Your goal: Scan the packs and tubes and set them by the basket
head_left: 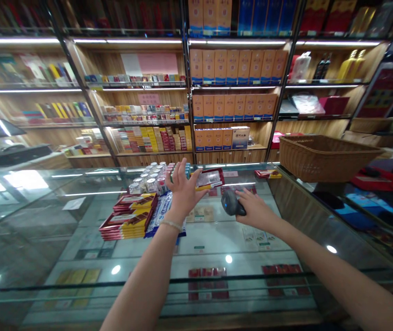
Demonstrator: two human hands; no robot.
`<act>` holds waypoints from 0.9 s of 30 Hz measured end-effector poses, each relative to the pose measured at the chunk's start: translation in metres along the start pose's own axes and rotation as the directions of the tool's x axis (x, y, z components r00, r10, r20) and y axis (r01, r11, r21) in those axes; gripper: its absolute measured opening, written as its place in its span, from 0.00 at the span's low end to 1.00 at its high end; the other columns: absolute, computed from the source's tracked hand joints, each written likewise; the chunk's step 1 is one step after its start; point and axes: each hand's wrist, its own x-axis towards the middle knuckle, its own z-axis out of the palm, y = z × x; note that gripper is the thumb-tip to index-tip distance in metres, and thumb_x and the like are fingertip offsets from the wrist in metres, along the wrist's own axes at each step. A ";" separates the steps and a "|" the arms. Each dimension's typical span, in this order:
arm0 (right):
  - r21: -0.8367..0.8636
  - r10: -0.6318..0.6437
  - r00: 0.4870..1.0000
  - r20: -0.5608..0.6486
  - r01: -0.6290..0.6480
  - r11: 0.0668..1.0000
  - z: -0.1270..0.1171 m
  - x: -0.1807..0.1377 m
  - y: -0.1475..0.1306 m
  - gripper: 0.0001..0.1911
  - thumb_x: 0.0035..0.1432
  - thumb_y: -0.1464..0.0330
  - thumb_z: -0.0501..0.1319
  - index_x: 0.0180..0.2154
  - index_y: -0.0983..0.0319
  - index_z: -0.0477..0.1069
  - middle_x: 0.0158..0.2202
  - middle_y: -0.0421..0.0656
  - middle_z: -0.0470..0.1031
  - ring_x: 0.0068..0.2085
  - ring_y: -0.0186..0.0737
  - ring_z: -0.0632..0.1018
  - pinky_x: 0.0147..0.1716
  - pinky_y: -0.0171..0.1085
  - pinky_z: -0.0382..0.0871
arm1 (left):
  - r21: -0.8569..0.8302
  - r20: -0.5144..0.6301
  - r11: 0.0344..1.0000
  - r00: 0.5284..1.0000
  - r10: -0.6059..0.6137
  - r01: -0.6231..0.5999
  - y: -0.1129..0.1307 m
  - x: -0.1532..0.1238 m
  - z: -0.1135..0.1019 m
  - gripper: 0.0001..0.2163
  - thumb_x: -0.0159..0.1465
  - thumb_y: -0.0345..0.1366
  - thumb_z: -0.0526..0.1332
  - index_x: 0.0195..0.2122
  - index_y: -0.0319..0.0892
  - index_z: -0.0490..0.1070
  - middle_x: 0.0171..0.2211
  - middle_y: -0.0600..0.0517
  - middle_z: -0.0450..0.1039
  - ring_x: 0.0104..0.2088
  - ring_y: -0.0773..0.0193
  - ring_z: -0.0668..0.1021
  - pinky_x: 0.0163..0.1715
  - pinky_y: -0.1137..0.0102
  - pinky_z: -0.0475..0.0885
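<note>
While shelves (187, 87) stand at 12 o'clock past your glass counter (213, 239) | your left hand (184, 191), half open, pinches a red-yellow bar (213, 177) | your right hand (250, 208) wraps round a scanner (230, 203)

No text can be read for certain; dark characters stand on the white box (240, 136) at the right end of its shelf (234, 149), too small to tell; marks on the orange boxes (219, 108) blur too; the pink sign (149, 99) carries faint lettering; the bar (213, 177) in the left grip (184, 193) bears a pale printed panel, illegible; so are the blue packets (160, 214) left of the table's (217, 235) middle and the green tag (199, 248) nearer its front edge.
</note>
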 end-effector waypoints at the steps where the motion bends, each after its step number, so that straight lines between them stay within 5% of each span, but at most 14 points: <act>1: 0.035 0.002 1.000 -0.030 -0.001 0.999 -0.001 0.006 0.006 0.22 0.54 0.66 0.65 0.51 0.64 0.77 0.68 0.56 0.68 0.70 0.64 0.65 0.65 0.64 0.64 | 0.012 0.000 1.000 1.000 -0.006 0.006 0.000 0.000 0.000 0.31 0.55 0.52 0.75 0.59 0.52 0.75 0.76 0.36 0.50 0.73 0.35 0.57 0.69 0.36 0.43; 5: 0.175 0.076 0.986 -0.146 -0.049 0.983 -0.006 0.027 0.023 0.26 0.55 0.67 0.64 0.56 0.66 0.74 0.66 0.56 0.71 0.63 0.56 0.75 0.62 0.51 0.70 | 0.022 0.003 0.999 0.999 -0.034 0.034 0.000 -0.002 0.002 0.30 0.55 0.50 0.76 0.58 0.53 0.75 0.75 0.37 0.52 0.73 0.35 0.58 0.69 0.36 0.42; 10: 0.274 0.179 0.952 -0.249 -0.108 0.956 -0.023 0.027 0.019 0.25 0.57 0.63 0.63 0.55 0.63 0.73 0.59 0.53 0.76 0.54 0.57 0.81 0.49 0.48 0.76 | 0.037 -0.008 0.999 1.000 -0.029 0.029 -0.003 -0.002 0.004 0.31 0.54 0.50 0.76 0.59 0.55 0.75 0.76 0.39 0.51 0.73 0.36 0.58 0.69 0.37 0.43; 16: 0.324 0.224 0.960 -0.167 -0.161 0.932 -0.040 0.001 -0.005 0.26 0.57 0.61 0.64 0.58 0.57 0.71 0.47 0.48 0.83 0.45 0.58 0.83 0.38 0.43 0.72 | 0.068 -0.004 0.996 0.999 -0.054 0.054 0.000 0.001 0.001 0.32 0.52 0.49 0.78 0.59 0.55 0.75 0.75 0.37 0.52 0.73 0.35 0.58 0.68 0.36 0.44; 27: 0.473 0.165 0.980 -0.115 -0.092 0.876 -0.027 -0.013 -0.023 0.23 0.53 0.64 0.67 0.52 0.55 0.70 0.35 0.42 0.83 0.35 0.49 0.82 0.32 0.37 0.68 | 0.076 0.003 0.996 0.999 -0.048 0.047 -0.002 0.000 0.000 0.32 0.54 0.52 0.76 0.60 0.55 0.75 0.75 0.37 0.52 0.73 0.34 0.57 0.68 0.35 0.44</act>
